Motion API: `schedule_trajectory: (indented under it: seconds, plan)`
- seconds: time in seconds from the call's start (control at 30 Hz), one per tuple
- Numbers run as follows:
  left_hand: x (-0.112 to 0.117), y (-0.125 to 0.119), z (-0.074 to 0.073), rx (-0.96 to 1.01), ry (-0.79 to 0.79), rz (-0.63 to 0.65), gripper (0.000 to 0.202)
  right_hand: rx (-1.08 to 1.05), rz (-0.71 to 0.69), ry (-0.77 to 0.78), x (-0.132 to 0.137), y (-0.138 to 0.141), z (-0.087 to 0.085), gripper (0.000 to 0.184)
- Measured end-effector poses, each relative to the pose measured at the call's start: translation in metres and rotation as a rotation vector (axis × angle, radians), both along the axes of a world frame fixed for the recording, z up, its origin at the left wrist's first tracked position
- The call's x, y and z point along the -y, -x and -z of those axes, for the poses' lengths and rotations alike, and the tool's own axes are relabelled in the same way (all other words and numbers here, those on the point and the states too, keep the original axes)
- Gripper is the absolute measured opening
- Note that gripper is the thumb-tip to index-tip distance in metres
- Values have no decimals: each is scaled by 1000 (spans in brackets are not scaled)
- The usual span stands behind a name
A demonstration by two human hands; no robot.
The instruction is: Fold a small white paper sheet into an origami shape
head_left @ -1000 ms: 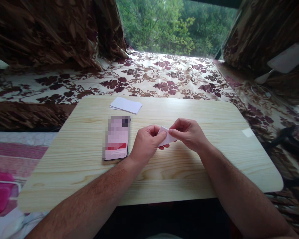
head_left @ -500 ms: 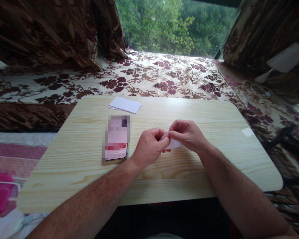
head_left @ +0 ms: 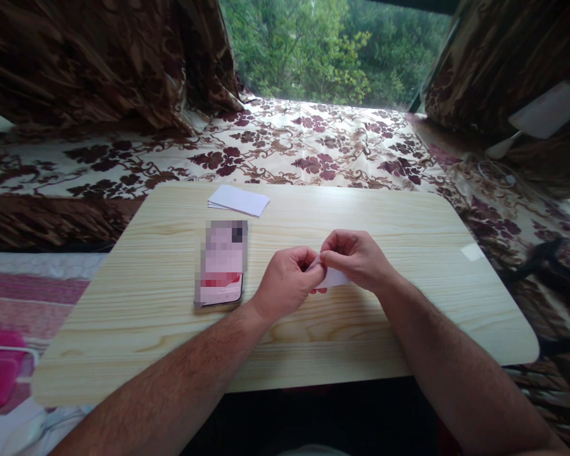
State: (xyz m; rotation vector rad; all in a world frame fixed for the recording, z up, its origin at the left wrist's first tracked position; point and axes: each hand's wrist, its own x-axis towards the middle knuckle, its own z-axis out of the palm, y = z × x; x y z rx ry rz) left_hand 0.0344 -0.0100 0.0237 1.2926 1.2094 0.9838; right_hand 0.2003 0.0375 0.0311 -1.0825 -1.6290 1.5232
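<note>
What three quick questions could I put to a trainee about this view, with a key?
1. True or false: the left hand and the right hand both hold the paper.
2. Where is the phone? A: under the paper. B: left of both hands. C: right of both hands.
3. Fill in: the white stack lies near the table's ____ edge, as the person sees it.

Key: 1, true; 2, B; 3, far.

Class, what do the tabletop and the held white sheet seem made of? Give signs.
Tabletop: wood or wood-look laminate, slightly glossy; streaked grain and pale sheen show. White sheet: probably paper, matte; it looks thin, though partly covered.
</note>
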Motion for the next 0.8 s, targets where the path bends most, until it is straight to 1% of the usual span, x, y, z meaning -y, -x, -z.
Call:
schedule_trajectory:
  seconds: [0.2, 0.4, 0.57, 0.8]
  plan:
    - [0, -1, -1, 29, 14, -3, 19, -3, 16, -13, 3, 2, 0, 7]
    - [1, -2, -4, 33, 5, 7, 20, 31, 50, -116, 5, 5, -1, 5]
    - [0, -1, -2, 43, 24, -23, 19, -2, 20, -53, 3, 3, -2, 7]
    - [0, -2, -3, 75, 50, -60, 22, 39, 21, -48, 3, 2, -1, 11]
